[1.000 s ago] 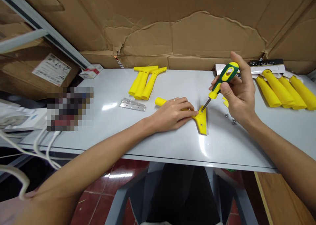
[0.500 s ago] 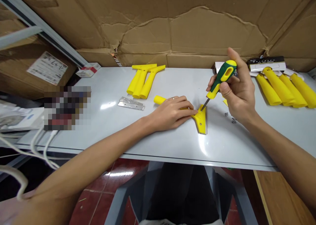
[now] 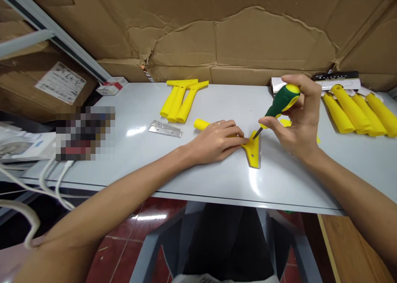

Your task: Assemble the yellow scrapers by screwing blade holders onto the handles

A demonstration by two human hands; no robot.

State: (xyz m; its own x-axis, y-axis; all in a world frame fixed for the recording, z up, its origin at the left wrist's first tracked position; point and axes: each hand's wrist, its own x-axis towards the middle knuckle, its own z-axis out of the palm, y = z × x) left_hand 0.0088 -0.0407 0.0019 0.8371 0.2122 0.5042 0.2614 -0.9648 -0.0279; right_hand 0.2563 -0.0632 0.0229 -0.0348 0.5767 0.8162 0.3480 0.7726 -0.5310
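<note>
Green-and-yellow-handled screwdriver (image 3: 281,101): 1 | bladed yellow T-shaped scraper (image 3: 254,149): 1 | left-side yellow T-headed plastic handles (image 3: 178,104): 3 | right-side yellow tubular handles (image 3: 348,110): 4 | flat silver blades (image 3: 165,130): 2+

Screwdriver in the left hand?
No, the right hand holds the green-and-yellow screwdriver, while the left hand lies over the handle of the yellow scraper.

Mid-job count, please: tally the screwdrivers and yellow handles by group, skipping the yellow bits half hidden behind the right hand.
Screwdriver, in the right hand: 1
Yellow handle under the left hand: 1
Back-left yellow handles: 3
Far-right yellow handles: 4
Total: 9
</note>
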